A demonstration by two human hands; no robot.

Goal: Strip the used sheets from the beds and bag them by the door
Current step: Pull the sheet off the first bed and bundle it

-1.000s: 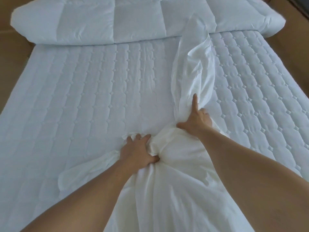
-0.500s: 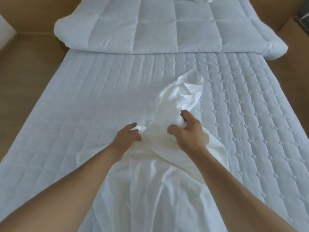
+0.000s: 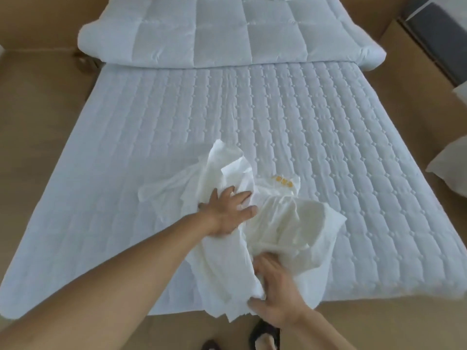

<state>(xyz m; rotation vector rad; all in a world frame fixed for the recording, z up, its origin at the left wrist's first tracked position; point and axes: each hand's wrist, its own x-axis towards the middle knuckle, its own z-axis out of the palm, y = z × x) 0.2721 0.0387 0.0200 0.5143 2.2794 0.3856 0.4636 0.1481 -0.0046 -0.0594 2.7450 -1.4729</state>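
Sheet (image 3: 298,223) lies bunched in a crumpled heap at the lower centre of the frame, on the quilted bed (image 3: 151,122), with its near end spilling over the foot edge. The left hand (image 3: 225,215) reaches in from the lower left, palm down, fingers spread flat on the heap. The right hand (image 3: 278,294), motion-blurred, comes in from the lower right and grips a fold between thumb and fingers. A folded duvet (image 3: 222,39) lies across the top.
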